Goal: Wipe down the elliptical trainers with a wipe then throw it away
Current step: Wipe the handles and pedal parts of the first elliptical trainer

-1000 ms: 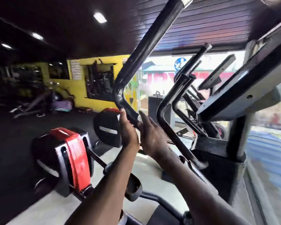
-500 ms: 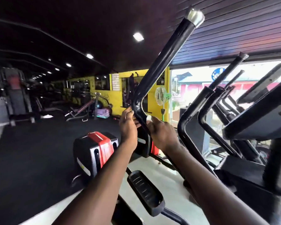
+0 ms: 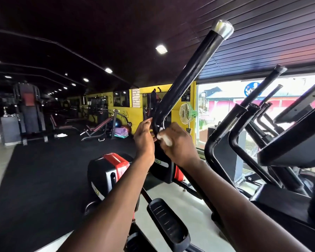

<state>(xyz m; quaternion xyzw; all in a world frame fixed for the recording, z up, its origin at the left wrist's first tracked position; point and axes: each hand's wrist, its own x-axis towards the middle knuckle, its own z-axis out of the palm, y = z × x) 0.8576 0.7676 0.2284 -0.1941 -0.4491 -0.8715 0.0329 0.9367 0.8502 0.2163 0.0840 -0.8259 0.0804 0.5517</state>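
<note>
Dim gym interior; the bright blown-out window (image 3: 225, 113) overexposes, small white ceiling lights (image 3: 161, 49) glow, and straight lines bend toward the frame edges.

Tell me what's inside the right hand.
A crumpled white wipe shows between the fingers of the right hand, pressed against the black handlebar. The hand covers most of the wipe.

The wipe (image 3: 165, 140) shows only as a white scrap at centre frame, the rest buried in the right hand (image 3: 178, 144). The left hand (image 3: 144, 140) has its fingertips hidden behind the handlebar (image 3: 187, 77). The console (image 3: 296, 140) is cut off at the right edge. Gym benches (image 3: 96, 128) at middle left are blurred.
</note>
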